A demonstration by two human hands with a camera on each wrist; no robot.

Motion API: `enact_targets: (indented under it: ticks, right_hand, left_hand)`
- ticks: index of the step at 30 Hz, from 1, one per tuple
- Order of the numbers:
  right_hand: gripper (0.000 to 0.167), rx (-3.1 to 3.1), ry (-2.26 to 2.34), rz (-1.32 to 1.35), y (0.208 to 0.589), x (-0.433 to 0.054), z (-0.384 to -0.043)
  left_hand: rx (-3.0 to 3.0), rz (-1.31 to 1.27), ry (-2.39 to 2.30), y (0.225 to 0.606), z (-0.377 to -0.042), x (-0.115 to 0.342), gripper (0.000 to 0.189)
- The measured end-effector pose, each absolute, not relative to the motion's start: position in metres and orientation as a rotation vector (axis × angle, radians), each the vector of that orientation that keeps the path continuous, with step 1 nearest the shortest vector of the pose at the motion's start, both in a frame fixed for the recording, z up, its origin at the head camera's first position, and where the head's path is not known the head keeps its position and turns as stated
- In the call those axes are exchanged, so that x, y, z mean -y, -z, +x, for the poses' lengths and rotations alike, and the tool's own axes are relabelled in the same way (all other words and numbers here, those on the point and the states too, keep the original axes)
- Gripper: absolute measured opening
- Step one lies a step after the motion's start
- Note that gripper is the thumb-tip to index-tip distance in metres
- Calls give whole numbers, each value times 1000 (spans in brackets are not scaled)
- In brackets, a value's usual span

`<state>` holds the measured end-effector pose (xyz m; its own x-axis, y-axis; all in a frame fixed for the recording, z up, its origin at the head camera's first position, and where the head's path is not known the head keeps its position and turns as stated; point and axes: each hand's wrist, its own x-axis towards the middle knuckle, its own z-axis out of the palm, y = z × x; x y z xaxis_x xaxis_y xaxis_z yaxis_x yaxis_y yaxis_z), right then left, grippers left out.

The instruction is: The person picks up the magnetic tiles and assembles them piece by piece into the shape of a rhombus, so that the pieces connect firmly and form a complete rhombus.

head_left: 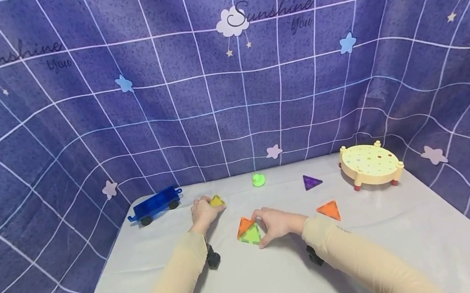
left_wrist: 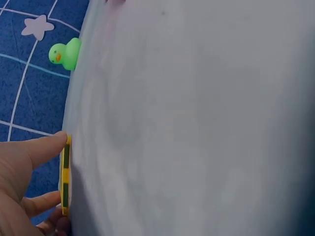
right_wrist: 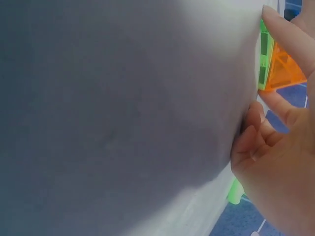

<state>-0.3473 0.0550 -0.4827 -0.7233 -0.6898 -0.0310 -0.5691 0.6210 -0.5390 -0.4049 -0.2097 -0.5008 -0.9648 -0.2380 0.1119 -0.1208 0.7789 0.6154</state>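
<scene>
My left hand (head_left: 205, 213) pinches a yellow triangular magnetic tile (head_left: 217, 201) by its edges; the left wrist view shows this tile (left_wrist: 66, 177) edge-on between thumb and fingers. At the middle of the table, my right hand (head_left: 275, 223) has thumb and index finger at opposite ends of a joined pair of tiles. A green triangular magnetic tile (head_left: 250, 235) is the near one, and an orange triangular magnetic tile (head_left: 244, 225) adjoins it behind. In the right wrist view the green tile (right_wrist: 264, 54) is between thumb and index fingertips, the other fingers curled.
A blue toy wagon (head_left: 155, 205) stands at the left. Along the back are a green toy duck (head_left: 258, 180) and a purple triangular tile (head_left: 312, 182). Another orange tile (head_left: 330, 210) lies beyond the right wrist. A cream pegged toy stand (head_left: 370, 164) occupies the back right, before the curtain.
</scene>
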Motion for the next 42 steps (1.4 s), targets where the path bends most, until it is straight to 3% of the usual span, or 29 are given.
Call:
enact_targets:
  ticks: [15, 21, 30, 42]
  right_hand:
    - [85, -2694, 691, -1034, 486, -57, -341]
    - [81, -2686, 689, -1035, 486, -57, -340]
    - [76, -2750, 723, -981, 490, -58, -342]
    - [62, -2819, 772, -976, 492, -59, -344]
  left_hand:
    - [2806, 438, 857, 502, -409, 195, 75]
    - [2769, 452, 904, 502, -408, 194, 76]
    - [2591, 246, 1084, 505, -404, 199, 58]
    - [2524, 257, 1304, 499, -381, 207, 50]
